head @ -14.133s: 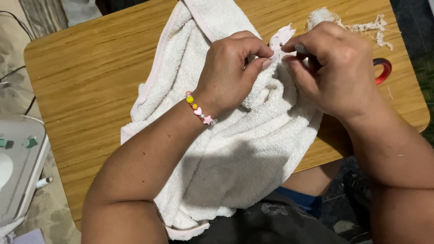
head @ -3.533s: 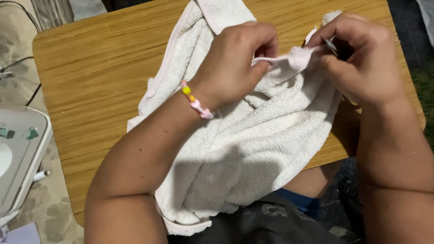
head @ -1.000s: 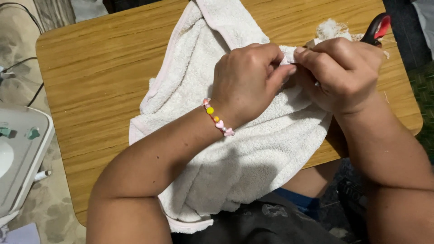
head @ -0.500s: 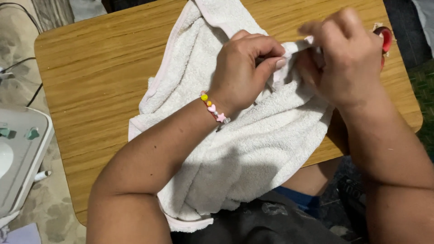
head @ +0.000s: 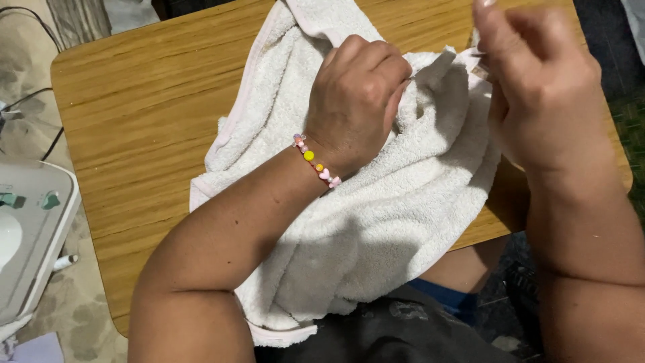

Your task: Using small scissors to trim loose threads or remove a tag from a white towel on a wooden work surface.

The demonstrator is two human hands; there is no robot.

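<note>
A white terry towel [head: 376, 222] with pale pink trim lies bunched across a wooden table [head: 148, 121] and hangs over its near edge onto my lap. My left hand [head: 359, 94], with a beaded bracelet [head: 316, 161] at the wrist, is closed on a raised fold of the towel near its top. My right hand [head: 537, 87] is lifted close to the camera at the towel's right edge, fingers pinched together. Only a thin sliver of a small tool [head: 481, 67] shows below its fingertips; the rest is hidden by the hand.
A white sewing machine [head: 27, 235] stands off the table's left side, with dark cables [head: 33, 101] running behind it. Bare tabletop lies left of the towel. My lap and dark clothing fill the bottom edge.
My right hand has risen up and away from the towel edge towards the camera, hiding the red-handled tool that showed before. My left hand keeps its hold on the fold.
</note>
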